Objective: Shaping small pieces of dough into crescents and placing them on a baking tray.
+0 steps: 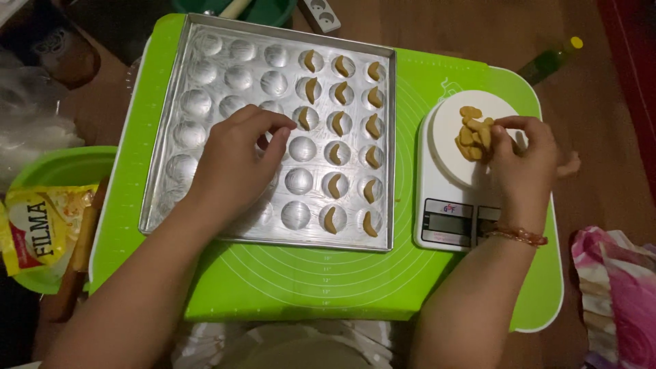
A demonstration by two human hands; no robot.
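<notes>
Both forearms rise from the bottom edge of the head view, nearest the camera, over a green silicone mat (307, 280) that fills the middle of the frame. At centre left, the left hand (236, 160) lies palm down on a metal tray (273, 239) of round hollows, its fingers curled and its thumb and forefinger pinched together at a curved dough piece (305, 118) in a hollow of the third row; the grip looks closed on it, though the fingertips partly cover the piece. More crescent-shaped pieces fill the three right-hand columns of the tray.

At centre right, the right hand (526, 157) is bent at the wrist, which bears a bracelet, its fingers gathered and pinching into a heap of dough pieces (473, 133) on the round plate of a white kitchen scale (451, 212). A yellow packet (37, 229) lies in a green bowl at the left edge, and a green bottle (550, 60) lies in the upper right.
</notes>
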